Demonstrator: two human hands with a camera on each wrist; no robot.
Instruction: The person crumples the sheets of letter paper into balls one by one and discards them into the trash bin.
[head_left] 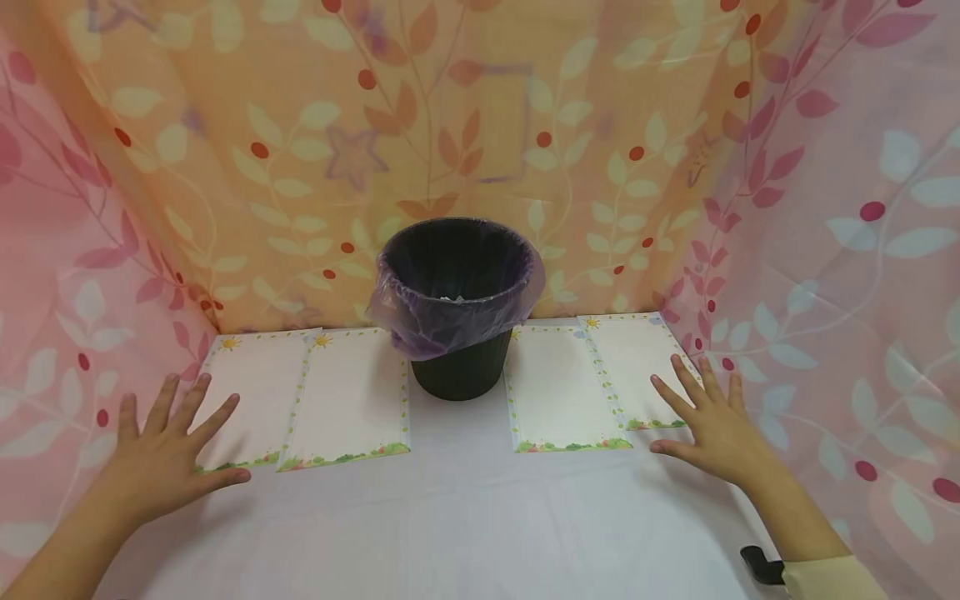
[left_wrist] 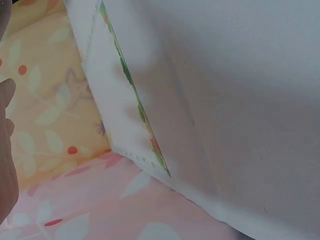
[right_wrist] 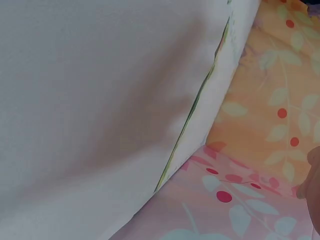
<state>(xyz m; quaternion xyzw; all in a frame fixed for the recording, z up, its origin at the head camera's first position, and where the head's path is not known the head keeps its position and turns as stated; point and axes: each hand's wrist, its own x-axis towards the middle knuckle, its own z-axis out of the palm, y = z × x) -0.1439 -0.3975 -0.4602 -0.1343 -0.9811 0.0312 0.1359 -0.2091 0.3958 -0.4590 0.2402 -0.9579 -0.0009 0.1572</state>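
Observation:
My left hand (head_left: pixel 168 458) hovers with fingers spread over the left side of the white table, nearest to the outer left sheet of paper (head_left: pixel 251 392). On the other side, my right hand (head_left: pixel 712 425) is likewise spread, by the outer right sheet (head_left: pixel 637 367). Neither hand holds anything. Between them at the back stands a black bin (head_left: pixel 461 375) lined with a purple plastic bag (head_left: pixel 457 321); something whitish shows inside it. Two more sheets with leafy borders, an inner left sheet (head_left: pixel 352 392) and an inner right sheet (head_left: pixel 566 392), lie beside the bin, partly overlapping the outer ones.
An orange leaf-patterned curtain (head_left: pixel 300 167) rises behind the table (head_left: pixel 465 525). Pink curtains hang along the left side (head_left: pixel 45 292) and right side (head_left: pixel 847 292). A small black object (head_left: pixel 761 565) shows by the right forearm.

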